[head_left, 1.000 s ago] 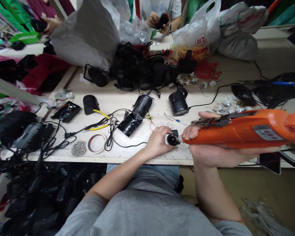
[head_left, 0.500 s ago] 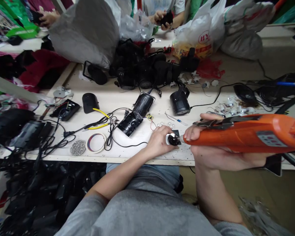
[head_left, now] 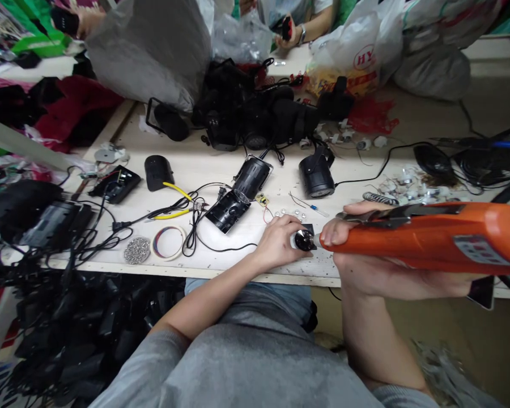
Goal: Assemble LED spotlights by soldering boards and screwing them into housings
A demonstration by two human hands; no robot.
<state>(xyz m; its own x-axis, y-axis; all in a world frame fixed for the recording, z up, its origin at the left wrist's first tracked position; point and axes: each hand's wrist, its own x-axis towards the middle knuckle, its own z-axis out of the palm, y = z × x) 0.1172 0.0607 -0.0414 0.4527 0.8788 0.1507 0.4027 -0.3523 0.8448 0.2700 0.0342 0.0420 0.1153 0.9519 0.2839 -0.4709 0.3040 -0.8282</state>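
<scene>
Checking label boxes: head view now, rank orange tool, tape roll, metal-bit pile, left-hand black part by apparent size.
1. Orange tool, by far
2. Tape roll
3. Metal-bit pile
4. Black part in left hand, visible portion only

A tape roll (head_left: 183, 240) lies near pliers (head_left: 178, 191) — grey bag (head_left: 148, 51) behind.

Your pale workbench (head_left: 283, 181) stretches out before you. At twelve o'clock on it lies an opened black housing (head_left: 227, 211), with a heap of black lamps (head_left: 255, 116) farther back. At eleven you have yellow-handled pliers (head_left: 172, 215); at ten, a tape roll (head_left: 166, 258) just beside small metal pieces (head_left: 136, 250). A separate black lamp (head_left: 317, 174) sits at one o'clock, scattered white parts (head_left: 407, 175) at two.
</scene>
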